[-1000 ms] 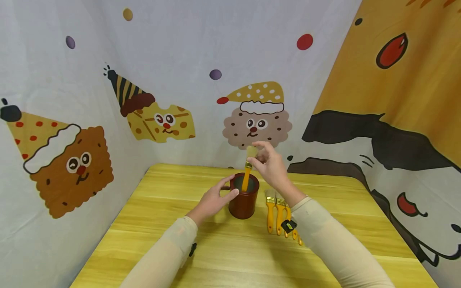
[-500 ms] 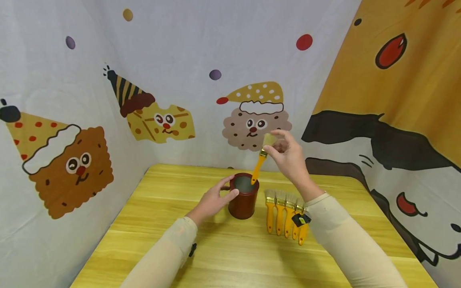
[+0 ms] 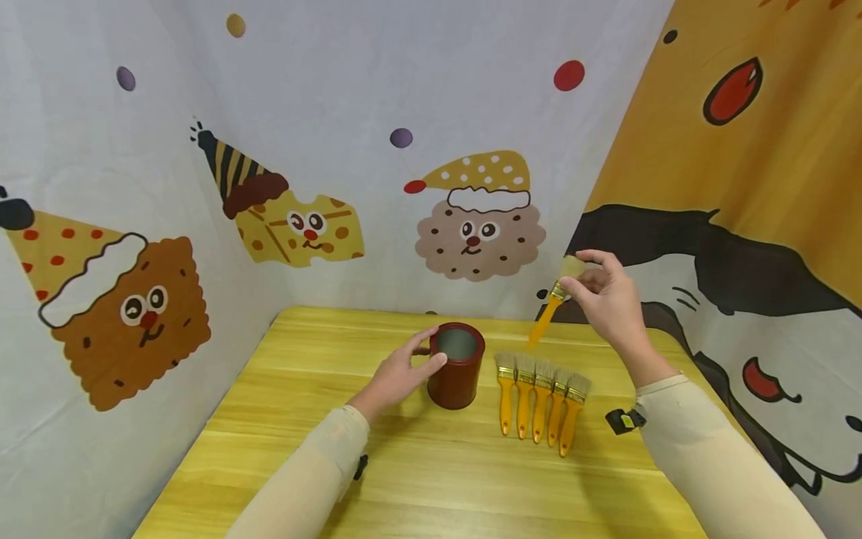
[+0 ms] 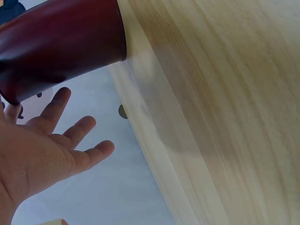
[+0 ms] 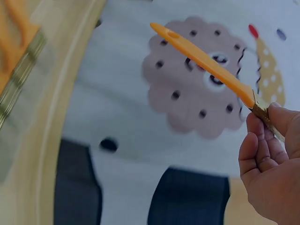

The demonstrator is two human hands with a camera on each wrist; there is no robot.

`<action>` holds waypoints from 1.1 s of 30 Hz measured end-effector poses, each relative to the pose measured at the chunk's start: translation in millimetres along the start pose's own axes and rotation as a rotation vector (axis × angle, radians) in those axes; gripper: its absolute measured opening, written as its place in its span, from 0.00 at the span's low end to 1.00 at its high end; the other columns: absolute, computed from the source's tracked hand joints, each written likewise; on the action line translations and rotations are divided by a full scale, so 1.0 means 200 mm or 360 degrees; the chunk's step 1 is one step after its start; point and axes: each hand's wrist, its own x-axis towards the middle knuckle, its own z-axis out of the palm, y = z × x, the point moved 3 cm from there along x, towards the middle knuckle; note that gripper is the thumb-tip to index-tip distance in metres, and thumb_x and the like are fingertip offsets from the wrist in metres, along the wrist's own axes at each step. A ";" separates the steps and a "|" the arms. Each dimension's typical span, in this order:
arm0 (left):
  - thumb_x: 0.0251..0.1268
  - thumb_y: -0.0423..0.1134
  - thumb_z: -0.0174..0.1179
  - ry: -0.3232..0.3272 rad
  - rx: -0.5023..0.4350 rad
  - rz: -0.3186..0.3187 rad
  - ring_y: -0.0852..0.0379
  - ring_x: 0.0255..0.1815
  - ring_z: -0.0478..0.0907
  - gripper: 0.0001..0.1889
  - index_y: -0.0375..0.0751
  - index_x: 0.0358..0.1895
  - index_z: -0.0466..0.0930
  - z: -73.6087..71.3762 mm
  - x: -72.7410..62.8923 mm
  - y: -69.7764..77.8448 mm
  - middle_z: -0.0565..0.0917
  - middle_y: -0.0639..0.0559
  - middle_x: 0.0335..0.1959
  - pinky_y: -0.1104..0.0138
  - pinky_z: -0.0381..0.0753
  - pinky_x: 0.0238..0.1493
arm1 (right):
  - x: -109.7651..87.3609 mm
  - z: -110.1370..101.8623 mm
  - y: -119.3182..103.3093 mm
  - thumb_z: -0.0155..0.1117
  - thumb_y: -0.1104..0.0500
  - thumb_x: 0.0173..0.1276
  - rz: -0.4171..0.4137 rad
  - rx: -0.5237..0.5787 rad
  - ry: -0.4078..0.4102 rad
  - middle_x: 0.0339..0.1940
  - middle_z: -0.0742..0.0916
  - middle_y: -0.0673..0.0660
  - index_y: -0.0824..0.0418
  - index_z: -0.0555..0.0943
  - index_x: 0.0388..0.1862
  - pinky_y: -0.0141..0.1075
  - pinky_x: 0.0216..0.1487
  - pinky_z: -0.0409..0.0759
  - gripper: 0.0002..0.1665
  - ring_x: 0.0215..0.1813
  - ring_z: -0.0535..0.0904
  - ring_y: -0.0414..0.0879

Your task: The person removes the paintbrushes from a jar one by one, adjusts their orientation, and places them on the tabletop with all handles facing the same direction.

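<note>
A dark red mug [image 3: 455, 382] stands upright on the table, its handle [image 3: 421, 350] on the left side. My left hand [image 3: 397, 373] holds it at the rim between thumb and forefinger; the other fingers [image 4: 77, 131] spread loosely beside it in the left wrist view. Up to the right, my right hand [image 3: 609, 303] pinches a paintbrush [image 3: 547, 314] by its metal band and bristle end. The brush's yellow handle [image 5: 201, 58] slants down to the left, clear of the table. Below it, several more paintbrushes [image 3: 541, 404] lie side by side, bristles away from me.
The light wooden table [image 3: 303, 449] ends at a printed cloth backdrop [image 3: 337, 90] at the back and sides. A small black device [image 3: 625, 421] hangs at the right wrist, another black piece [image 3: 361, 468] at the left.
The paintbrush in my right hand has come up out of the mug and moved right, above the row of brushes. My left hand has stayed on the mug.
</note>
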 end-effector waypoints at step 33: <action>0.71 0.77 0.55 -0.0005 -0.0001 -0.0034 0.38 0.77 0.75 0.36 0.89 0.80 0.57 0.00 0.00 0.00 0.76 0.51 0.77 0.36 0.75 0.71 | -0.44 -0.06 0.84 0.65 0.49 0.82 0.1022 0.0141 -0.0842 0.38 0.90 0.55 0.75 0.58 0.84 0.41 0.43 0.87 0.46 0.40 0.86 0.49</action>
